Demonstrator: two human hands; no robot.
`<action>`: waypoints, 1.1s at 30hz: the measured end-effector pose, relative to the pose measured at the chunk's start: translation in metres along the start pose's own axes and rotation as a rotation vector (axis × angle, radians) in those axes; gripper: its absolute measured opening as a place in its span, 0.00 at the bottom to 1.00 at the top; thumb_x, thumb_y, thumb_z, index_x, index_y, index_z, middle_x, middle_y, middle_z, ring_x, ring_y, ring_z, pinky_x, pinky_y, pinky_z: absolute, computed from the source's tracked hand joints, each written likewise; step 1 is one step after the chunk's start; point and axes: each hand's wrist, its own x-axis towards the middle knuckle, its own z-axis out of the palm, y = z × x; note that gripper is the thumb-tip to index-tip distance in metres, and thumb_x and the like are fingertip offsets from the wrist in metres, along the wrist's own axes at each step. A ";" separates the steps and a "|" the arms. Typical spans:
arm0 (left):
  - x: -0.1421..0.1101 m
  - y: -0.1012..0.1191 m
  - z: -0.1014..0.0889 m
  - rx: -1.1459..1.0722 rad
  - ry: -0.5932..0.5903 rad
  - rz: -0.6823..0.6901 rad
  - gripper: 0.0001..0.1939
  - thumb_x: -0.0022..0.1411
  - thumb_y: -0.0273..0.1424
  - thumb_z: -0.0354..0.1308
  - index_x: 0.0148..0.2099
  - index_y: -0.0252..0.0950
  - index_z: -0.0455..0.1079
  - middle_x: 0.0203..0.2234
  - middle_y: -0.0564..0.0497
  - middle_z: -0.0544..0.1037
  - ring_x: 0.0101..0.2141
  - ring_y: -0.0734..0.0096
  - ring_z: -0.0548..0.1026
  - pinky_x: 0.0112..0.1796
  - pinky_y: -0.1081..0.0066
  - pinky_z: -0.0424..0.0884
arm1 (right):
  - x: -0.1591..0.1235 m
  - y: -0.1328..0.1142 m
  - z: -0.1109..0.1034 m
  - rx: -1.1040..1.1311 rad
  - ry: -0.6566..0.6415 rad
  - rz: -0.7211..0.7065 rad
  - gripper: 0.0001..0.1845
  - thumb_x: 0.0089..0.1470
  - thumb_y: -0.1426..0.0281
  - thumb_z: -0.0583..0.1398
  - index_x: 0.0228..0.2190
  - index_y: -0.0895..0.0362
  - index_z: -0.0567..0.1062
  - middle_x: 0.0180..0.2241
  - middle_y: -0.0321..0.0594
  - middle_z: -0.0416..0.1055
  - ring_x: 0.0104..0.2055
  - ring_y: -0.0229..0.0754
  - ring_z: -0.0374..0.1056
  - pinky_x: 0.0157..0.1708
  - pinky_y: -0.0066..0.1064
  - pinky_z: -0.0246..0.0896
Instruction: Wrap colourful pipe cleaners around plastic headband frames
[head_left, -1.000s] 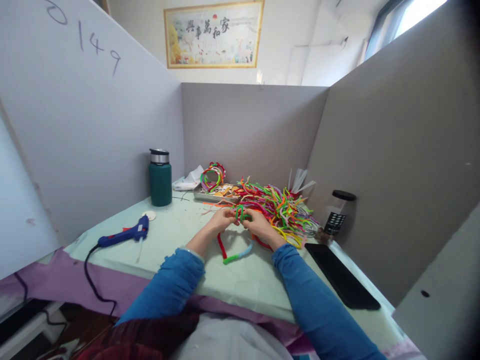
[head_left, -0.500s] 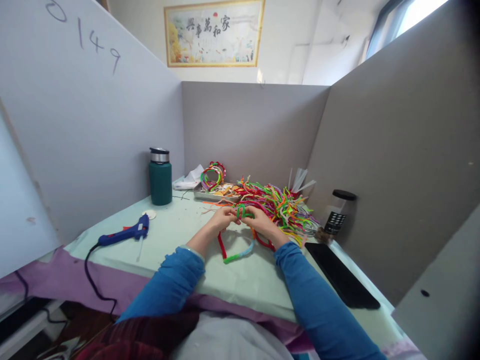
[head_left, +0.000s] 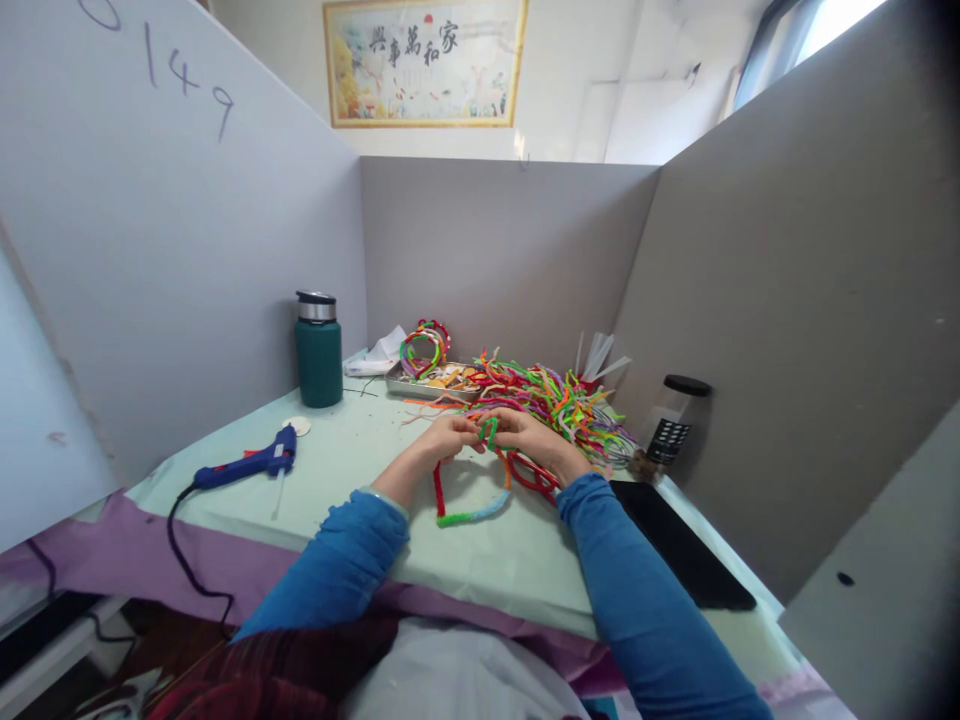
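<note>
Close together above the middle of the table, my left hand (head_left: 451,438) and my right hand (head_left: 523,436) both pinch a pipe cleaner (head_left: 489,432), whose green part is bent into small loops between the fingertips. Below the hands hangs a multicoloured pipe cleaner band (head_left: 472,517) in red, green, light blue and orange; whether it joins the green part is hidden by the fingers. Under my right wrist lies a red pipe cleaner loop (head_left: 534,476). Just beyond my hands spreads a big heap of coloured pipe cleaners (head_left: 559,405).
To the left lie a blue glue gun (head_left: 247,466) with its cord and a green bottle (head_left: 319,350). A metal tray (head_left: 397,386) at the back bears small pieces and a coloured ring (head_left: 422,354). Right: a clear jar (head_left: 671,430) and a black flat panel (head_left: 682,545). Grey partitions surround the table.
My right hand has turned slightly, its fingers now over the top of the green loops, which look narrower. The hanging band has swung a little left. The view has shifted slightly.
</note>
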 end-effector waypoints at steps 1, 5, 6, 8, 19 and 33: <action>0.000 0.000 0.000 0.007 -0.014 0.009 0.13 0.49 0.33 0.60 0.37 0.32 0.73 0.27 0.50 0.79 0.14 0.85 0.51 0.15 0.77 0.45 | -0.001 -0.001 -0.001 -0.014 -0.009 0.015 0.16 0.45 0.70 0.63 0.39 0.58 0.72 0.38 0.40 0.74 0.40 0.41 0.68 0.42 0.32 0.62; -0.001 0.000 0.000 0.021 -0.036 0.002 0.14 0.48 0.35 0.61 0.37 0.32 0.73 0.27 0.51 0.78 0.14 0.85 0.51 0.16 0.76 0.44 | -0.003 0.000 -0.006 -0.062 -0.046 0.033 0.15 0.43 0.69 0.64 0.36 0.59 0.72 0.34 0.38 0.73 0.36 0.40 0.67 0.38 0.30 0.61; -0.001 0.000 0.000 0.022 -0.037 -0.005 0.15 0.48 0.36 0.61 0.37 0.32 0.73 0.27 0.51 0.78 0.14 0.85 0.51 0.16 0.76 0.44 | -0.003 0.000 -0.007 -0.076 -0.050 0.031 0.16 0.42 0.69 0.64 0.36 0.59 0.73 0.33 0.37 0.73 0.36 0.39 0.67 0.37 0.29 0.61; -0.002 0.001 0.000 0.017 -0.039 -0.016 0.16 0.48 0.36 0.62 0.38 0.32 0.73 0.26 0.51 0.78 0.14 0.85 0.50 0.16 0.76 0.43 | -0.002 0.001 -0.009 -0.104 -0.051 0.023 0.16 0.41 0.69 0.65 0.36 0.59 0.73 0.32 0.36 0.73 0.35 0.39 0.67 0.36 0.29 0.61; -0.006 0.006 0.001 -0.046 -0.050 -0.022 0.16 0.47 0.37 0.63 0.36 0.31 0.71 0.25 0.51 0.77 0.14 0.86 0.49 0.17 0.76 0.43 | 0.005 0.010 -0.001 -0.329 0.077 -0.061 0.10 0.46 0.67 0.62 0.31 0.60 0.72 0.28 0.35 0.69 0.30 0.37 0.64 0.31 0.27 0.57; 0.004 0.000 0.012 0.085 0.168 0.086 0.10 0.52 0.31 0.58 0.35 0.30 0.73 0.25 0.50 0.77 0.16 0.83 0.59 0.18 0.78 0.51 | 0.024 0.020 0.022 -0.811 0.560 0.042 0.08 0.41 0.71 0.60 0.16 0.56 0.67 0.24 0.39 0.64 0.32 0.41 0.60 0.32 0.30 0.53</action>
